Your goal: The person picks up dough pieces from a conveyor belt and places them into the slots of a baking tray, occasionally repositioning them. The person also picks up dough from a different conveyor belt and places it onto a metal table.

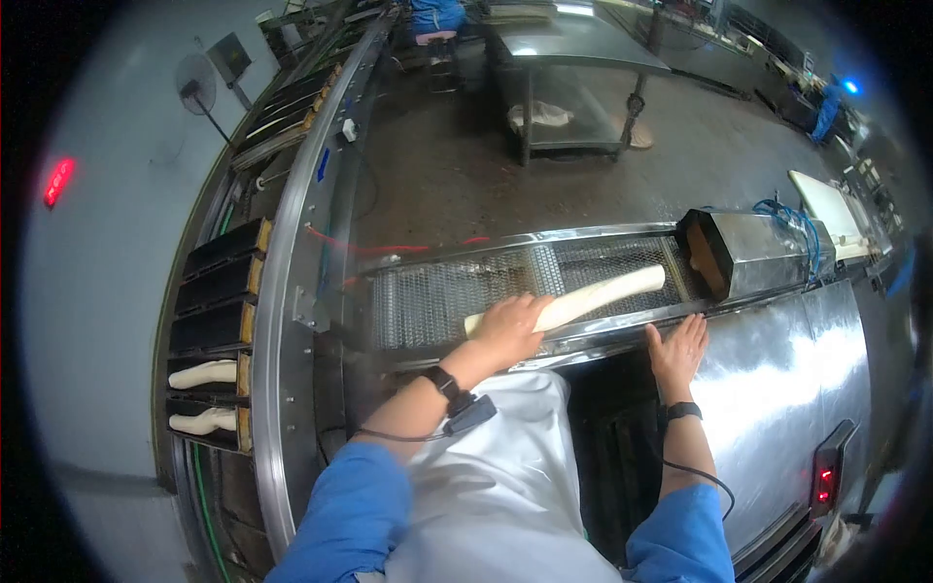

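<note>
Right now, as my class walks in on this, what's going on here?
A person in blue sleeves has the left hand laid over a long pale roll, which lies on a metal mesh belt. The right hand is open, holding nothing, near the edge of the smooth metal surface. Off to the left, two pale pieces lie in black trays.

Mesh (420,303) lies open left of the roll (604,295); metal housing (763,255) blocks right
</note>
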Tool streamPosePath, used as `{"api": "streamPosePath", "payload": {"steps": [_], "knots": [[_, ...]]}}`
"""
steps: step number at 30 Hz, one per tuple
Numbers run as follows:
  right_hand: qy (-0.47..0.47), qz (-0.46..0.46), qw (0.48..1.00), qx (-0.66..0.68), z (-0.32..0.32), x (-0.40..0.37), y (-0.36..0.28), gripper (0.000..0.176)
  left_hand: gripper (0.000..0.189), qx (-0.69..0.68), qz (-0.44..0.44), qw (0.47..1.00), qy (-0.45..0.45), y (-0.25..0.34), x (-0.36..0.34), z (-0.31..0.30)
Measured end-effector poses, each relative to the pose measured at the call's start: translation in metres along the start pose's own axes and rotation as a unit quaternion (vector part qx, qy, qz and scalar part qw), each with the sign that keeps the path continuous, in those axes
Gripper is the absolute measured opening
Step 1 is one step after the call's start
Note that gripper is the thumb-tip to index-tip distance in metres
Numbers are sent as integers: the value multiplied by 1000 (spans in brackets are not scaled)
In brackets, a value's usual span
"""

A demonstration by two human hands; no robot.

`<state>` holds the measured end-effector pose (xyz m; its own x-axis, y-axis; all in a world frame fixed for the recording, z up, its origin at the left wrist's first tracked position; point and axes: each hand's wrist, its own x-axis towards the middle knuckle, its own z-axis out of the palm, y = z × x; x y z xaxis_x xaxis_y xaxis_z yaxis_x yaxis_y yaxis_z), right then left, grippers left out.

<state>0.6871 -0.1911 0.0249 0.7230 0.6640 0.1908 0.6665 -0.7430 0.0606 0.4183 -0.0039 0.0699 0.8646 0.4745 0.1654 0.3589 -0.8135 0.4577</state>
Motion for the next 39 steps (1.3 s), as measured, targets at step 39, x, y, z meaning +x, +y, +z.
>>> {"api": "streamPosePath", "payload": {"steps": [39], "knots": [[11,27,998,-52,71,14,-24,92,92,-255,-593,520,559,-313,-405,-138]]}}
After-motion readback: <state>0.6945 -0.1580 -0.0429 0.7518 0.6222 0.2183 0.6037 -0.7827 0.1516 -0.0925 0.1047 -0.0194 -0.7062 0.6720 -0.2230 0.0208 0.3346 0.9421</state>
